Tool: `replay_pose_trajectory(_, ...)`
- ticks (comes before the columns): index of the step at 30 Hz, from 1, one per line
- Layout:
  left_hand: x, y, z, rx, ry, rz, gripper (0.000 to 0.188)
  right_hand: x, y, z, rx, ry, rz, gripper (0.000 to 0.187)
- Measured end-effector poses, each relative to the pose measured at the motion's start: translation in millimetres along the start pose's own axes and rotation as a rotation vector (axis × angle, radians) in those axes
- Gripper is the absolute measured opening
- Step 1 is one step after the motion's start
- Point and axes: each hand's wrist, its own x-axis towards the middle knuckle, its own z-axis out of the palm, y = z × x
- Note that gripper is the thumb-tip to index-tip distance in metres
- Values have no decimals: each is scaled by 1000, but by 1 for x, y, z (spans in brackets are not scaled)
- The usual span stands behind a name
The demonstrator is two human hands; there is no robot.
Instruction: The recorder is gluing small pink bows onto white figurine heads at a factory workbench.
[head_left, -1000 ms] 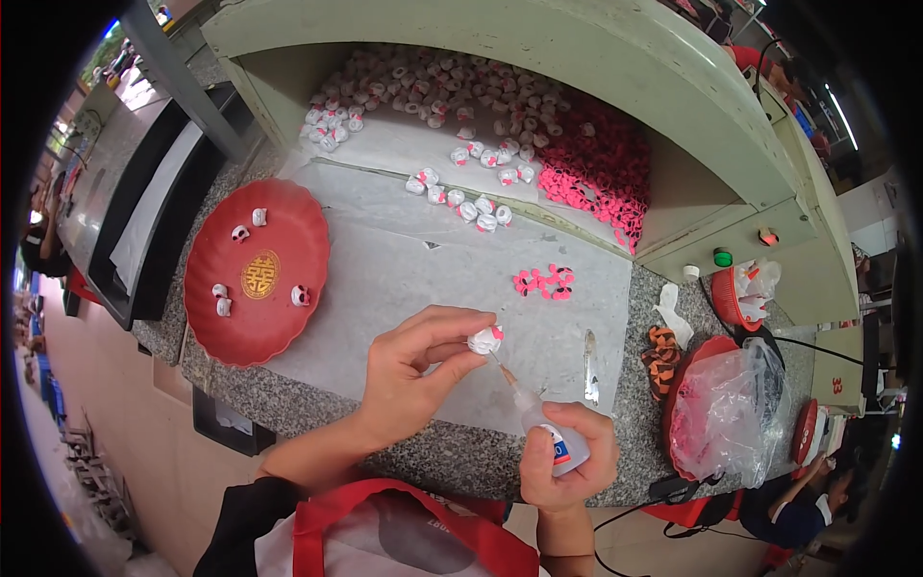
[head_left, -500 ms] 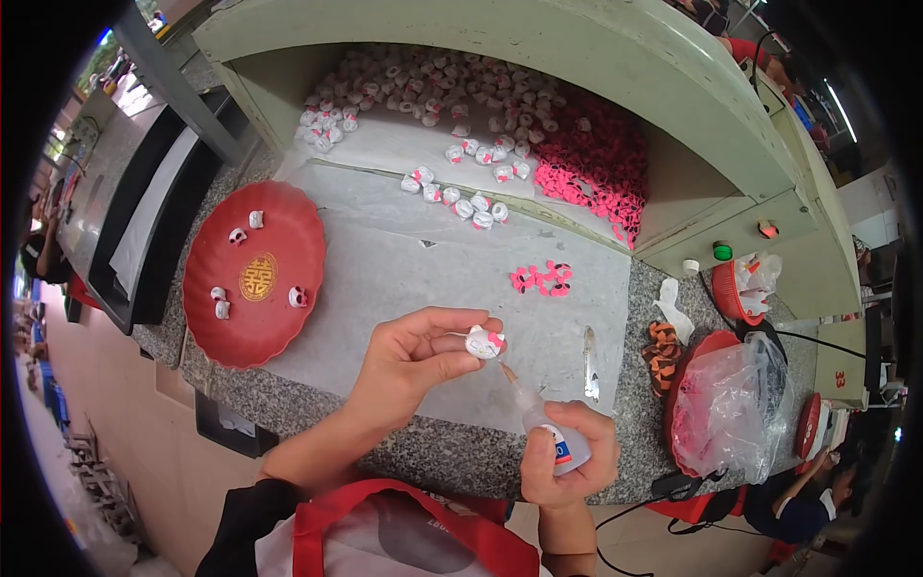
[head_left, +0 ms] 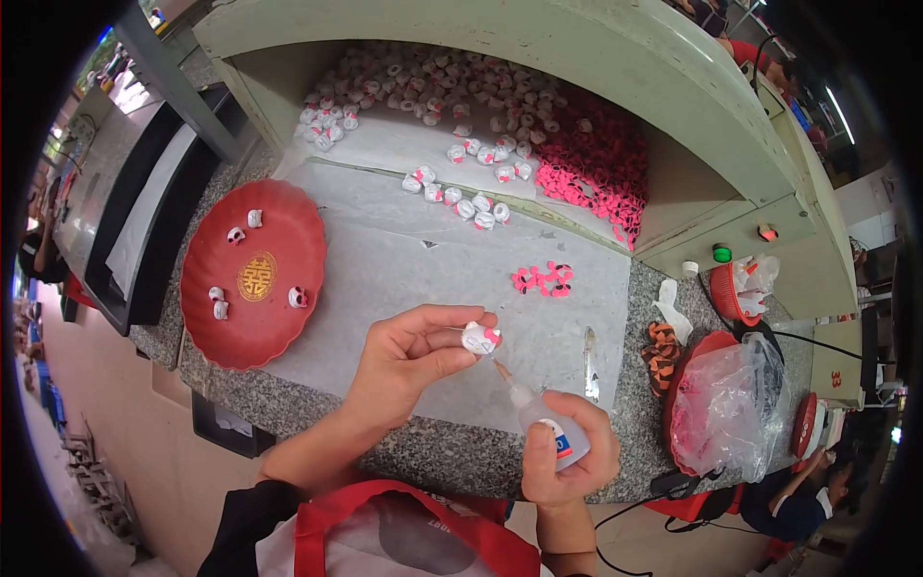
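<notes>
Between the thumb and fingers of my left hand is a small white cat-head figurine with a pink bow, held above the papered bench. My right hand is closed around a translucent squeeze bottle of glue. The bottle's thin nozzle points up and left, its tip close below the figurine; whether they touch I cannot tell. Beyond my hands, a small cluster of pink and black pieces lies on the white paper. To the left, a red scalloped tray holds several finished-looking white heads.
An open pale-green cabinet stands at the back, with heaped white heads and a pile of pink pieces. At right are a craft knife, an orange-black scrunchie, a red basket and a plastic bag on a red tray.
The figurine has shifted slightly left and turned a little in my left fingers. My right hand has tilted the bottle, and its nozzle tip sits slightly further left.
</notes>
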Motion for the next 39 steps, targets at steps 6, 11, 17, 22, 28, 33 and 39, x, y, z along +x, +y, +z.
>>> replay_pose_trajectory(6, -3, -3, -13, 48, 82, 18, 33, 26, 82, 13, 442, 14, 641, 37)
replay_pose_trajectory(11, -6, -2, -13, 39, 58, 7, 33, 71, 112, 58, -712, -255, 359, 21)
replay_pose_trajectory(17, -1, -9, -10, 62, 108, 12, 33, 63, 115, 57, -595, -230, 88, 19)
replay_pose_trajectory(22, 5, -15, 2, 106, 129, 2, 33, 56, 68, 19, -59, -259, 499, 10)
replay_pose_trajectory(28, 3, -16, 17, 87, 44, 11, 32, 39, 25, 10, 257, -373, 209, 12)
replay_pose_trajectory(33, -4, -15, 13, 125, -27, 130, 33, 39, 15, 10, 222, -311, 413, 11)
replay_pose_trajectory(39, -7, -8, 2, 28, -77, 140, 32, 34, 12, 20, 199, -291, 445, 15)
